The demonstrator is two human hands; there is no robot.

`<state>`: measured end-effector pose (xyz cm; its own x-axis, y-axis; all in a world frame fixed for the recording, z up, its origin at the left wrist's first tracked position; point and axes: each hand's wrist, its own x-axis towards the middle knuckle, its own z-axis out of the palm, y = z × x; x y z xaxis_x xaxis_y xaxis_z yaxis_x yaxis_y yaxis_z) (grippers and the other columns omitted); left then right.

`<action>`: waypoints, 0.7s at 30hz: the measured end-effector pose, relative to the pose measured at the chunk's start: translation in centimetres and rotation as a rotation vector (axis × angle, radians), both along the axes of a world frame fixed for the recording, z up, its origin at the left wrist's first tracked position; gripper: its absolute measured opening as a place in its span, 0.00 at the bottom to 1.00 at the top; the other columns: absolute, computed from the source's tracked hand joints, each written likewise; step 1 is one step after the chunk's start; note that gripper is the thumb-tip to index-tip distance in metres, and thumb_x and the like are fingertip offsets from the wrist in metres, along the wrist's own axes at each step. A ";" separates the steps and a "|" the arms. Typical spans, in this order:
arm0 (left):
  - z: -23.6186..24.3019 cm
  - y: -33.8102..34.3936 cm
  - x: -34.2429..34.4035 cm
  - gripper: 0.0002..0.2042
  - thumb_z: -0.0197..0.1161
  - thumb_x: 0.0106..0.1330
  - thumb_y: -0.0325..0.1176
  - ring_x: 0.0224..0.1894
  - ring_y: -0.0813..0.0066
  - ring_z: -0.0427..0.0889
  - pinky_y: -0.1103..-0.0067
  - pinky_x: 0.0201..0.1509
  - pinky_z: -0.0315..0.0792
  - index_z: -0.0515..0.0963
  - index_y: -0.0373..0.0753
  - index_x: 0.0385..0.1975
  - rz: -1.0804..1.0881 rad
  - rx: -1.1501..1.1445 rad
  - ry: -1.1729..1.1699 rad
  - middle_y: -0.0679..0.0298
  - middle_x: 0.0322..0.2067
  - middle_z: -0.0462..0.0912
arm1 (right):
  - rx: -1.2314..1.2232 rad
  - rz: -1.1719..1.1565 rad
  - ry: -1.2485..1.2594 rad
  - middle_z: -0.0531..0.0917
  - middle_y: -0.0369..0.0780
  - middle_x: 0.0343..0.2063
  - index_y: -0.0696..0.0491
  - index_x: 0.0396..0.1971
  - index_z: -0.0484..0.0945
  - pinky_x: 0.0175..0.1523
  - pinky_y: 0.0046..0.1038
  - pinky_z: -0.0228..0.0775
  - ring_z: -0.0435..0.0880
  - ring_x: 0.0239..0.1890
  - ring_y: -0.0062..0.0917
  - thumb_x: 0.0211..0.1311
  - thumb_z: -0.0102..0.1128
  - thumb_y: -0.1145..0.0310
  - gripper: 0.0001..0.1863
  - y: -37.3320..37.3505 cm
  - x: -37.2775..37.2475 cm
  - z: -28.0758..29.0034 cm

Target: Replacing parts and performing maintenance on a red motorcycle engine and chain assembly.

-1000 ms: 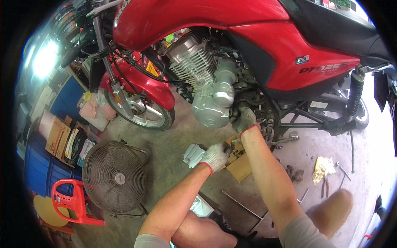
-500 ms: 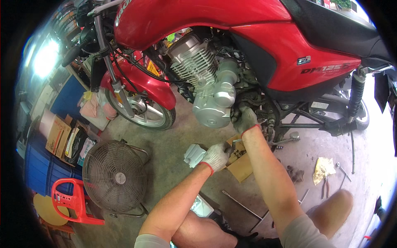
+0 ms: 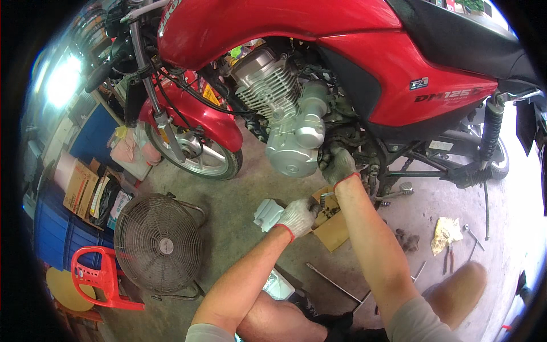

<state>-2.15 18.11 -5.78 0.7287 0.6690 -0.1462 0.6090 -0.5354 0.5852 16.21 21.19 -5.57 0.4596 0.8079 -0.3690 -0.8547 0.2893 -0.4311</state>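
Observation:
A red motorcycle [image 3: 273, 20] stands across the scene with its silver engine [image 3: 293, 134] facing me. My right hand [image 3: 340, 167], in a dirty knitted glove, is curled against the lower rear of the engine, among dark greasy parts. What its fingertips grip is hidden. Lower and to the left, my left hand [image 3: 297, 219] is closed in a whiter glove with a dark, soiled thumb area. From its fingers sticks a small ridged metal part [image 3: 323, 199]; its exact kind is unclear. Below lies an opened cardboard box [image 3: 331, 232] with small dark parts, touching neither hand visibly.
Left stand a round floor fan [image 3: 154, 251], a red plastic chair [image 3: 97, 276] and a blue bin [image 3: 54, 222]. A long metal wrench [image 3: 330, 280], pliers [image 3: 448, 259], a stained yellowish cloth [image 3: 446, 235] and a T-handled tool [image 3: 474, 242] lie on the concrete floor around my legs.
My right hand and forearm have shifted very slightly at the engine. The left hand keeps its place and its hold on the ridged metal part.

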 end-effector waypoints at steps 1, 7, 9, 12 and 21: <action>0.0 0.0 0.0 0.13 0.53 0.67 0.38 0.34 0.62 0.85 0.68 0.41 0.75 0.79 0.36 0.41 -0.001 -0.006 -0.004 0.54 0.31 0.84 | -0.027 -0.010 -0.022 0.69 0.33 0.17 0.45 0.23 0.70 0.23 0.23 0.57 0.66 0.17 0.21 0.62 0.47 0.71 0.08 -0.1 -0.1 0.0; 0.1 -0.1 0.1 0.13 0.53 0.67 0.37 0.33 0.60 0.85 0.68 0.40 0.76 0.79 0.36 0.41 -0.004 0.009 0.008 0.53 0.31 0.84 | 0.037 0.001 -0.030 0.69 0.33 0.17 0.45 0.22 0.70 0.23 0.24 0.57 0.65 0.17 0.22 0.59 0.46 0.72 0.08 -0.2 0.0 0.0; 0.1 0.0 0.0 0.13 0.53 0.67 0.37 0.33 0.60 0.84 0.67 0.40 0.75 0.79 0.36 0.41 -0.010 0.005 0.006 0.53 0.31 0.84 | 0.059 0.016 -0.004 0.68 0.34 0.17 0.46 0.23 0.70 0.22 0.24 0.58 0.66 0.17 0.22 0.61 0.46 0.72 0.08 -0.1 0.3 -0.2; -0.1 0.1 0.0 0.13 0.52 0.67 0.37 0.34 0.59 0.84 0.67 0.40 0.75 0.79 0.36 0.40 -0.015 0.016 0.005 0.53 0.31 0.84 | 0.072 0.020 0.021 0.69 0.34 0.17 0.47 0.24 0.70 0.22 0.24 0.58 0.66 0.16 0.22 0.63 0.45 0.71 0.08 0.2 0.3 -0.3; -0.1 0.0 0.1 0.13 0.52 0.67 0.38 0.33 0.61 0.84 0.68 0.40 0.75 0.78 0.36 0.39 -0.027 0.040 0.007 0.54 0.29 0.84 | 0.017 0.052 0.020 0.70 0.33 0.19 0.46 0.25 0.69 0.24 0.23 0.59 0.68 0.18 0.20 0.62 0.44 0.71 0.07 -0.3 0.4 -0.1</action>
<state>-2.03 18.08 -5.84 0.7454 0.6548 -0.1246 0.5981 -0.5745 0.5588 16.62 20.86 -5.69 0.4092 0.8367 -0.3639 -0.8772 0.2511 -0.4092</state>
